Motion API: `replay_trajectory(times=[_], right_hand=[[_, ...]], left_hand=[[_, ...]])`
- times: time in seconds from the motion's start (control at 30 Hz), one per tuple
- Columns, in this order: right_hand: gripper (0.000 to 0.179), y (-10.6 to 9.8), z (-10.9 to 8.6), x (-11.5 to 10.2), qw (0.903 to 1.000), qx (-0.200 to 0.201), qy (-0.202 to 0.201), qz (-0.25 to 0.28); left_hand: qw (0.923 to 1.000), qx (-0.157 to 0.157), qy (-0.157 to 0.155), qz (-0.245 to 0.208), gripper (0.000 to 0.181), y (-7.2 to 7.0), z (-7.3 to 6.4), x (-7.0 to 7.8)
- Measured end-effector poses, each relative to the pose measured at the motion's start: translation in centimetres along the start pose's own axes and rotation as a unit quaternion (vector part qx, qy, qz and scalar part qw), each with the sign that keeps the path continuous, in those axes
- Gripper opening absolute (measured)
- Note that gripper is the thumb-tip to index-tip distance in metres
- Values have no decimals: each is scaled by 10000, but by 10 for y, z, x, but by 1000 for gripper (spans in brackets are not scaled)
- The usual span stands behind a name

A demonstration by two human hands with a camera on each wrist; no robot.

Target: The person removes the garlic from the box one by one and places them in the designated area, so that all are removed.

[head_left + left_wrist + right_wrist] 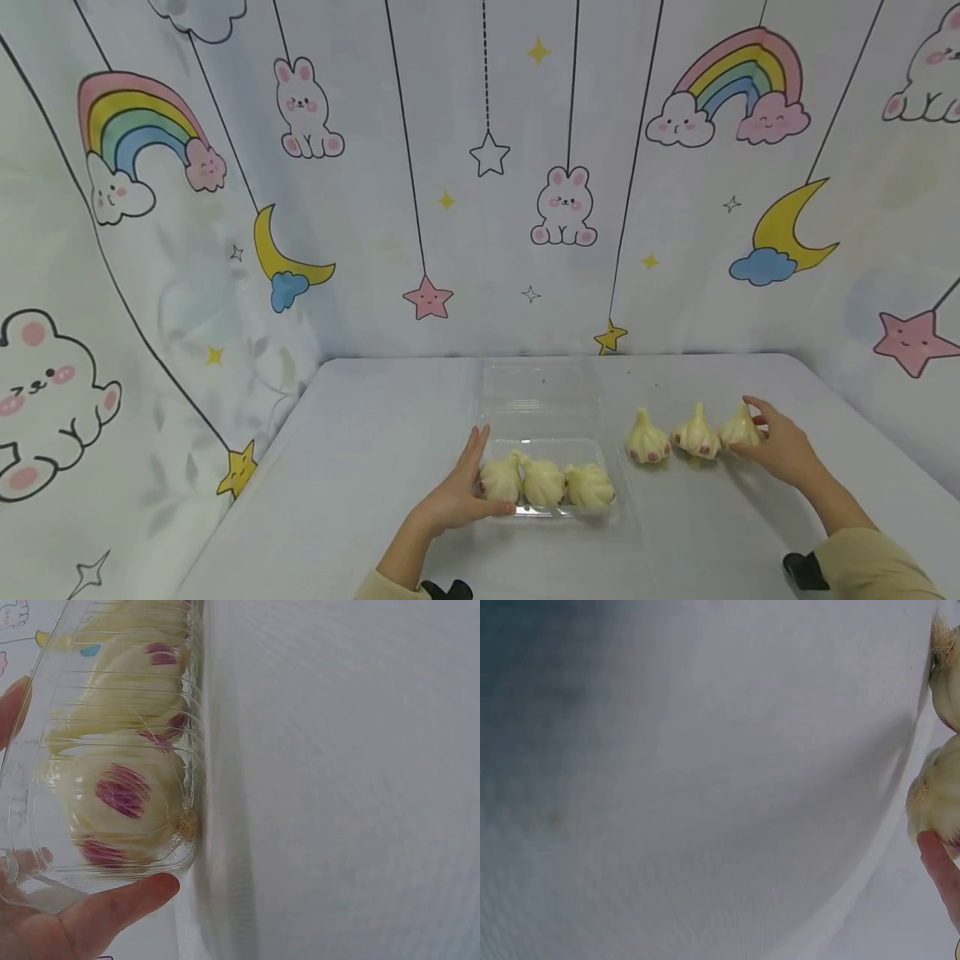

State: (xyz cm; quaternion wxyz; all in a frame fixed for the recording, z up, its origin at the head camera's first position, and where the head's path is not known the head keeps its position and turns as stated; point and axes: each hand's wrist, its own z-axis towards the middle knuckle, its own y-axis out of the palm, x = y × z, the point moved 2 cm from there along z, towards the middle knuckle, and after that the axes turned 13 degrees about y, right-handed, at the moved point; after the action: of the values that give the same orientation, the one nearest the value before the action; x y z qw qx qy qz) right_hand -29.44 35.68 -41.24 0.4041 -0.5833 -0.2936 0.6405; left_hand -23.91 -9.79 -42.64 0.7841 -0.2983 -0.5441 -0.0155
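Note:
A clear plastic clamshell box (555, 515) stands with its lid (540, 392) folded back. Three garlic bulbs (543, 482) lie inside in a row. My left hand (453, 498) grips the box's left end, thumb along the front and fingers toward the back. Purple streaks mark a boxed garlic bulb (124, 799) in the left wrist view. To the right of the box are three more garlic bulbs in a row. My right hand (783, 447) holds the rightmost garlic bulb (738, 429) between thumb and fingers. In the right wrist view, one fingertip (930, 844) touches a garlic bulb (934, 799).
Left of the held bulb stand two garlic bulbs, the middle one (697, 435) and the one nearest the box (647, 440). A white cloth covers the table (360, 450). Behind it hangs a curtain (360, 233) printed with rabbits, stars and rainbows.

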Motion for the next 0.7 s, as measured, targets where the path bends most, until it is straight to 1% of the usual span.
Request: replay_trajectory(times=[0.27, 0.57, 0.7], right_hand=[[78, 0, -2, -3, 9997, -155, -26, -172], [83, -1, -3, -4, 9995, -198, -54, -219], [81, -1, -5, -3, 9995, -200, -101, -224]], left_hand=[[10000, -15, -11, -7, 110, 1, 0, 1], [10000, -6, -8, -14, 110, 1, 0, 0], [10000, 3, 1, -70, 110, 0, 0, 0]])
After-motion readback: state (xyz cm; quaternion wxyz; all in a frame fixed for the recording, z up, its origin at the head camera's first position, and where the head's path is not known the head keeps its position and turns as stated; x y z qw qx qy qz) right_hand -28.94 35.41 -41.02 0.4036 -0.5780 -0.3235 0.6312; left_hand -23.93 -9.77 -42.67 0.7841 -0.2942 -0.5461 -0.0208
